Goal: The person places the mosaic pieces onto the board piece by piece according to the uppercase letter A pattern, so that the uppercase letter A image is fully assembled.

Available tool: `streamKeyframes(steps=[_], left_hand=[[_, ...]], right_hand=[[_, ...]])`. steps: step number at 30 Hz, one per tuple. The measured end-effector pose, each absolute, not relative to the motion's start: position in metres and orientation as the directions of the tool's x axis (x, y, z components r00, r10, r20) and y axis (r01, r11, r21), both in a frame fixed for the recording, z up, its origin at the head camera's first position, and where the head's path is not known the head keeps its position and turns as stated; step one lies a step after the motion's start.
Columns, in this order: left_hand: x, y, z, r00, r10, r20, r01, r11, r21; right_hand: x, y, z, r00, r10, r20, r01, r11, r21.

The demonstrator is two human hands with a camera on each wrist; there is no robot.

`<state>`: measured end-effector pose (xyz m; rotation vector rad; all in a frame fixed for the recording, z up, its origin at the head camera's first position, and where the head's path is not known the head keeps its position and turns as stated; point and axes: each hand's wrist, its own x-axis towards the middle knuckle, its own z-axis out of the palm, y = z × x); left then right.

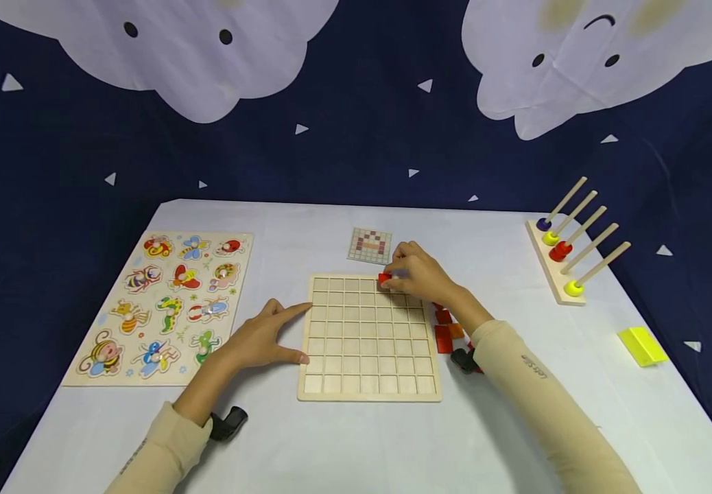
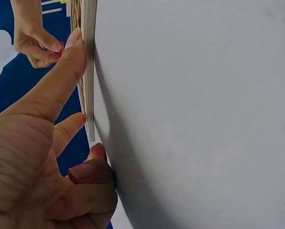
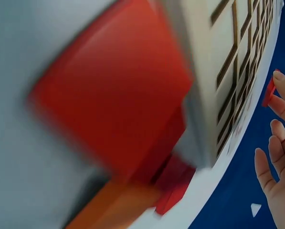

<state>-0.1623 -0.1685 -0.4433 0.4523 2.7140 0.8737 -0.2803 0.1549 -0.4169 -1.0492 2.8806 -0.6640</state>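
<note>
1. Right hand (image 1: 416, 272): thumb and fingers pinching one red tile (image 1: 384, 279) at the board's far edge.
2. Left hand (image 1: 260, 339): thumb and forefinger spread apart, touching the board's left edge.
3. Board (image 1: 352, 347): wooden, gridded, flat on table (image 1: 331, 446).
4. Loose tiles (image 1: 444, 339): red, orange, beside board's right edge.

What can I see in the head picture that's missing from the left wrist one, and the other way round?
Only the head view shows the insect puzzle, the small pattern card and the loose red pieces.

Only the left wrist view shows the curled fingertips of the left grip.

Both show the grid board, both grips, the red tile pinched in the right grip, and the dark blue cloth.
</note>
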Motion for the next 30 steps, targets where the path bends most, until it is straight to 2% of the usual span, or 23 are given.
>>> streamKeyframes(steps=[11,22,30], left_hand=[[-0.161,-0.167,-0.441,-0.925,0.355,-0.134,0.215,0.781,0.586],[-0.160,-0.169,-0.444,-0.930,0.343,-0.132,0.203,0.779,0.593],[-0.159,-0.169,-0.444,-0.930,0.338,-0.146,0.190,0.780,0.596]], right_hand=[[-0.282,0.125,-0.426,-0.747,-0.650,0.140,-0.652,0.674,-0.347],[-0.280,0.111,-0.423,-0.841,-0.537,0.062,-0.525,0.784,-0.330],[-0.280,0.110,-0.420,-0.850,-0.527,0.013,-0.504,0.805,-0.312]])
